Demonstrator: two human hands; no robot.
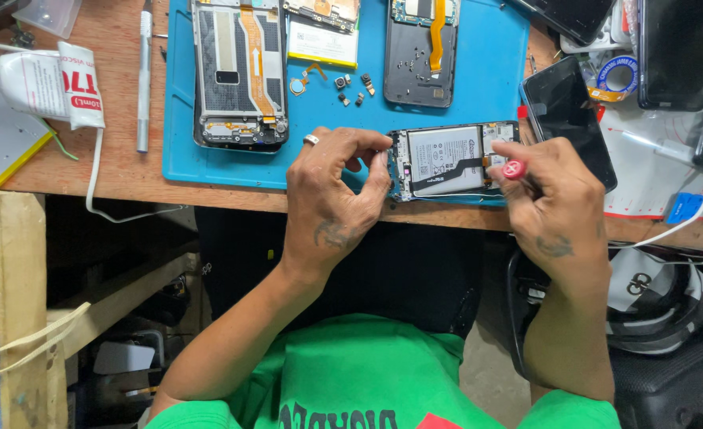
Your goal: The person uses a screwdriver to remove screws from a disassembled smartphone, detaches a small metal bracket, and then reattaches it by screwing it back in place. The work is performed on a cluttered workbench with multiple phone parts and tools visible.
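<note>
— Head view: left hand (331, 187) pinching opened phone (453, 161) at near edge of blue mat (478, 71)?
— Yes. Right hand (554, 199) clamped on red-capped screwdriver (515, 168) over phone's right end. Battery inside shell.

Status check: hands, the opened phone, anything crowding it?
Left hand pinching the opened phone at its left end. Right hand gripping red-capped screwdriver at its right end. Loose small parts lie apart on blue mat.
</note>
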